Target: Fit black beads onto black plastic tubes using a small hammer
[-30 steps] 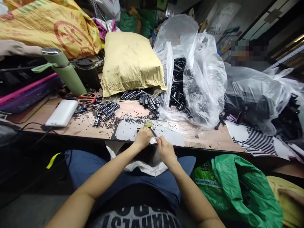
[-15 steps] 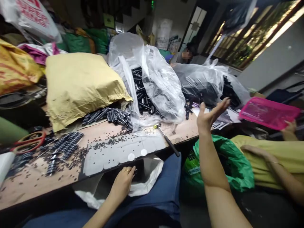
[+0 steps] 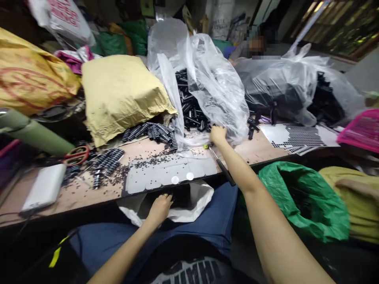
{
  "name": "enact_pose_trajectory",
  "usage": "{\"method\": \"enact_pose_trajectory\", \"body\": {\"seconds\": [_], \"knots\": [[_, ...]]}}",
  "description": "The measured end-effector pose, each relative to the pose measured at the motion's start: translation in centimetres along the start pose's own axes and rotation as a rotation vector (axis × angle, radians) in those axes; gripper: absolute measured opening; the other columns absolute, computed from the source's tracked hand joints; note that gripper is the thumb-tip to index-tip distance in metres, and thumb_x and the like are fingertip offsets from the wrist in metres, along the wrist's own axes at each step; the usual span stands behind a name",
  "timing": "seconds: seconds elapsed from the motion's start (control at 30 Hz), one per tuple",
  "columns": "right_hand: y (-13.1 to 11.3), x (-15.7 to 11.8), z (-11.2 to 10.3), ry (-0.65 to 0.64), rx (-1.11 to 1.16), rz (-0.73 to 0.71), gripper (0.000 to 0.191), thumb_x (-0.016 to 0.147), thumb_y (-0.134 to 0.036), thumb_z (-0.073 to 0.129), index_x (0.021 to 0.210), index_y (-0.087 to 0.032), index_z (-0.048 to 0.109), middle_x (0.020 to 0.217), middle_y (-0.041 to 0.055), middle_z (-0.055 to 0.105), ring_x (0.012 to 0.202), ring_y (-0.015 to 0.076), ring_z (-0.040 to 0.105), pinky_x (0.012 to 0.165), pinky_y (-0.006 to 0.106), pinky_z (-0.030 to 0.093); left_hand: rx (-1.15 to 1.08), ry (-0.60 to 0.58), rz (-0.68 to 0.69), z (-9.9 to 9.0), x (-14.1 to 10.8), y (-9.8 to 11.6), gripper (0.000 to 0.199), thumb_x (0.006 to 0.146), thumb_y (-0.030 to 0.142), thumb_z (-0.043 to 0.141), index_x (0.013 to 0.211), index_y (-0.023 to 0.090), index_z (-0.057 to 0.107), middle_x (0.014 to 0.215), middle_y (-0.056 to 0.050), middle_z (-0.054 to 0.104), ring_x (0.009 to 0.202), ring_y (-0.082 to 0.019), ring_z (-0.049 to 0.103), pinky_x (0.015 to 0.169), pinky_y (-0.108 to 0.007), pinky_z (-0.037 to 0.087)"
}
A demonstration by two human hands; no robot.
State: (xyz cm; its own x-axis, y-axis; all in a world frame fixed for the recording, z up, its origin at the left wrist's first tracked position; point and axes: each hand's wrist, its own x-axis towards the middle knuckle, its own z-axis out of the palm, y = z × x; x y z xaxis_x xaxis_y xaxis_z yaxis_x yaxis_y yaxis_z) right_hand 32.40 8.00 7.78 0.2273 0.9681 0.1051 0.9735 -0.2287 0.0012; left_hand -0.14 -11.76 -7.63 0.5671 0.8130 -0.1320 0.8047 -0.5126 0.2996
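My right hand (image 3: 218,135) reaches to the mouth of a clear plastic bag (image 3: 216,90) on the table. Its fingers are curled at the edge of a heap of short black tubes (image 3: 191,108); whether a tube is between them cannot be made out. Just below that hand lies a hammer (image 3: 220,165) with a dark handle and a yellow-green head. My left hand (image 3: 161,207) rests at the opening of a white sack (image 3: 198,203) on my lap, fingers closed, their tips partly hidden. Grey plates (image 3: 166,173) dotted with tiny black bits lie along the table edge.
A yellow paper sack (image 3: 124,90) stands behind bundles of patterned black strips (image 3: 109,161). Scissors (image 3: 77,155), a white box (image 3: 44,187) and a green bottle (image 3: 44,136) lie left. A printed sheet (image 3: 299,136), green sack (image 3: 319,213) and pink basket (image 3: 363,130) are right, beside another person.
My right hand has moved left and forward from open in mid-air to the tubes, its fingers now curled. The left hand stays at the white sack. The view has shifted.
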Motion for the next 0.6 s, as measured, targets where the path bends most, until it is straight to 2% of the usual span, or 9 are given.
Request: {"method": "enact_pose_trajectory", "body": {"seconds": [0.07, 0.13, 0.23, 0.33, 0.4, 0.47, 0.6], "knots": [[-0.1, 1.2, 0.2, -0.037, -0.024, 0.002, 0.023, 0.084, -0.005, 0.047, 0.094, -0.003, 0.067, 0.096, 0.0247, 0.069, 0.101, 0.0301, 0.063, 0.088, 0.040, 0.040, -0.077, 0.084, 0.003, -0.5, -0.1, 0.4, 0.032, 0.092, 0.022, 0.050, 0.121, 0.013, 0.060, 0.103, -0.013, 0.065, 0.094, -0.024, 0.062, 0.084, -0.037, 0.051], [-0.8, 1.6, 0.4, -0.043, -0.037, -0.035, 0.026, 0.087, -0.007, 0.045, 0.100, -0.008, 0.067, 0.098, 0.0208, 0.070, 0.099, 0.0268, 0.064, 0.089, 0.037, 0.039, -0.194, 0.183, 0.045, -1.5, 0.2, 0.9, 0.033, 0.093, 0.027, 0.049, 0.122, 0.015, 0.059, 0.105, -0.012, 0.065, 0.096, -0.023, 0.062, 0.086, -0.036, 0.051], [-2.6, 0.9, 0.8, -0.021, -0.039, -0.090, 0.033, 0.092, -0.014, 0.039, 0.117, -0.016, 0.060, 0.106, 0.0162, 0.069, 0.101, 0.0237, 0.063, 0.088, 0.034, 0.040, -0.362, 0.327, 0.083, -4.1, 1.5, 1.4, 0.036, 0.095, 0.032, 0.045, 0.125, 0.016, 0.057, 0.104, -0.011, 0.065, 0.096, -0.022, 0.062, 0.085, -0.035, 0.051], [-3.9, -0.5, 0.9, -0.019, -0.030, -0.111, 0.034, 0.090, -0.014, 0.042, 0.121, -0.014, 0.056, 0.109, 0.0175, 0.067, 0.107, 0.0266, 0.058, 0.086, 0.035, 0.041, -0.489, 0.431, 0.058, -7.2, 3.1, 1.2, 0.034, 0.095, 0.032, 0.046, 0.121, 0.016, 0.059, 0.099, -0.010, 0.066, 0.090, -0.021, 0.063, 0.083, -0.035, 0.051], [-4.6, -1.6, 0.8, -0.032, -0.015, -0.127, 0.030, 0.088, -0.014, 0.046, 0.114, -0.011, 0.059, 0.110, 0.0188, 0.066, 0.110, 0.0284, 0.056, 0.087, 0.037, 0.041, -0.570, 0.477, 0.038, -8.6, 3.9, 0.8, 0.033, 0.094, 0.032, 0.048, 0.119, 0.017, 0.061, 0.098, -0.010, 0.067, 0.089, -0.020, 0.063, 0.083, -0.034, 0.051], [-5.7, -2.8, 0.7, -0.031, 0.015, -0.160, 0.027, 0.090, -0.019, 0.046, 0.110, -0.011, 0.061, 0.112, 0.0186, 0.065, 0.110, 0.0272, 0.054, 0.089, 0.037, 0.041, -0.628, 0.500, 0.009, -9.2, 4.3, 0.5, 0.032, 0.092, 0.032, 0.049, 0.117, 0.016, 0.062, 0.097, -0.009, 0.068, 0.089, -0.019, 0.064, 0.083, -0.034, 0.050], [-10.4, -5.2, 1.6, -0.024, 0.121, -0.239, 0.037, 0.095, -0.039, 0.038, 0.110, -0.014, 0.062, 0.113, 0.0162, 0.066, 0.108, 0.0256, 0.055, 0.089, 0.035, 0.042, -0.674, 0.456, -0.064, -8.7, 4.2, 0.2, 0.030, 0.090, 0.032, 0.051, 0.110, 0.015, 0.067, 0.095, -0.009, 0.070, 0.087, -0.020, 0.065, 0.081, -0.033, 0.052]]}}
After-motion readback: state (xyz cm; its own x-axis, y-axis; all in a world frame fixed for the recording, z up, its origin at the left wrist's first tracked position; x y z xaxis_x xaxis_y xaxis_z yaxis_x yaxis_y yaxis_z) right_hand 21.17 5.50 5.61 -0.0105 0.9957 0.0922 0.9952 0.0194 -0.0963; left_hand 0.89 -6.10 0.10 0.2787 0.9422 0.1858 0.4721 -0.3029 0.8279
